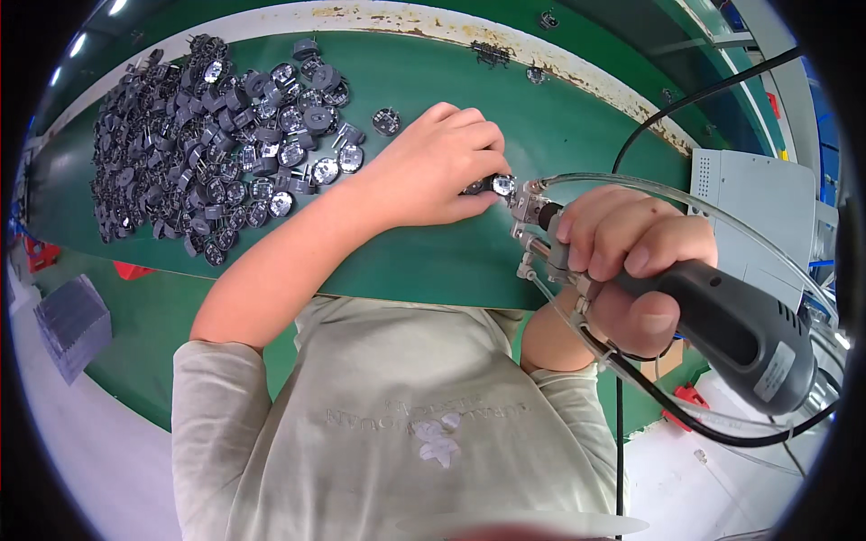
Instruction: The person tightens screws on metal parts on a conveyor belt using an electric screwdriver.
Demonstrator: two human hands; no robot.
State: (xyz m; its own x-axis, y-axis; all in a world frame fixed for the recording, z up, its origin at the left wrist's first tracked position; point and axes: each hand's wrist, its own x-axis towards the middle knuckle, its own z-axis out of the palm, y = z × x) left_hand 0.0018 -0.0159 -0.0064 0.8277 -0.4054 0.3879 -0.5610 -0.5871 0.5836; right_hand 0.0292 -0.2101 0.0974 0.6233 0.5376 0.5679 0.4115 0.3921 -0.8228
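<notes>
My left hand [437, 171] reaches over the green work surface [406, 261], its fingers closed on a small round dark part [502, 185] with a shiny face. Most of that part is hidden behind the fingers. My right hand [636, 239] is wrapped round a black powered screwdriver [753, 347], which lies slantwise with its metal nose toward the left hand. The nose end meets or nearly meets the held part; whether they touch I cannot tell. A clear hose [704, 200] and metal fittings run along the tool.
A big heap of similar round dark parts [198, 144] covers the left of the surface. One loose part [386, 122] lies beside it. A grey metal box [758, 203] stands at the right. Black cable [695, 101] loops above. Grey stacked trays [74, 325] sit lower left.
</notes>
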